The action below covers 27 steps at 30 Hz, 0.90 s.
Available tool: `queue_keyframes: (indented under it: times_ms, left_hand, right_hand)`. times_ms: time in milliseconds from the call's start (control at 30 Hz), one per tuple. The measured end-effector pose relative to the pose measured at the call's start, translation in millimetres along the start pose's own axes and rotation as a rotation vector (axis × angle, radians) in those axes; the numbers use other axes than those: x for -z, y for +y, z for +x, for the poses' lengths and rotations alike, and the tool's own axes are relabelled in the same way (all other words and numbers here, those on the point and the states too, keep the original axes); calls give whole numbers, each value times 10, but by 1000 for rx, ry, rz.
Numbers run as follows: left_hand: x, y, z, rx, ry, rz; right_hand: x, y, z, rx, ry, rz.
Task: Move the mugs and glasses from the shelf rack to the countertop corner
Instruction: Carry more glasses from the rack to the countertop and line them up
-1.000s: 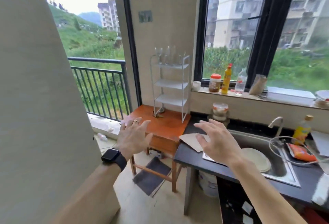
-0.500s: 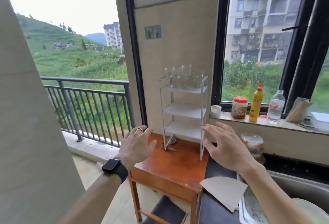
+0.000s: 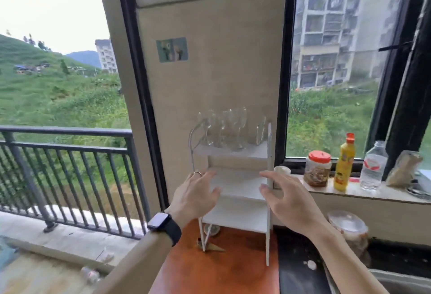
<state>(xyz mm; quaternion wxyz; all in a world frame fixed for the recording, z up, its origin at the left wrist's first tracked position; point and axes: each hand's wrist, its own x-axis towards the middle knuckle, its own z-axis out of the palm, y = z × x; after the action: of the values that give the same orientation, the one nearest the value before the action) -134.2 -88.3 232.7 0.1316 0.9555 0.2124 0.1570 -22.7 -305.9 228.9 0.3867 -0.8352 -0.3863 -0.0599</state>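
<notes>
Glasses [image 3: 224,130] on the shelf rack's [image 3: 240,184] top tier look light, slick and fragile; the bowl seems the safest hold. Left hand [image 3: 193,198] and right hand [image 3: 286,198] hover empty, fingers spread, before its middle tier.

Soft overcast daylight came through the window [image 3: 326,111]. The sky [image 3: 46,2] at upper left was blown out white. Shadows were faint. The glasses [image 3: 224,128] looked smeared and hazy, and straight lines bowed toward the frame's edges.

The left hand [image 3: 193,198] wears a thin pale ring [image 3: 197,173] on one finger and, at the wrist, a watch [image 3: 161,220] with a dark rounded-rectangle face on a broad black strap, while the right hand [image 3: 286,200] and both forearms are bare.
</notes>
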Motion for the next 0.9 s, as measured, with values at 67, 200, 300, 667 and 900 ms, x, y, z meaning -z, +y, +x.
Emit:
queue_keyframes:
  times_ms: [67,200,300,667,900]
  left_hand:
    - [-49,-28,359,-60,-15,-9]
    - [-65,-9,1033,-149,-22,-44]
    - [-91,41,1495,-151,-20,-46]
    - [-366,110,2324,-27,-55,-492]
    - [-440,85,2474,-8,-43,-954]
  right_hand:
    - [-151,11,212,-22,22,-32]
    - [-331,-9,671,-82,23,-106]
    - [-341,-61,1027,-136,51,-158]
    - [-424,-78,2122,-365,163,224]
    - [-427,136,2483,-536,166,535]
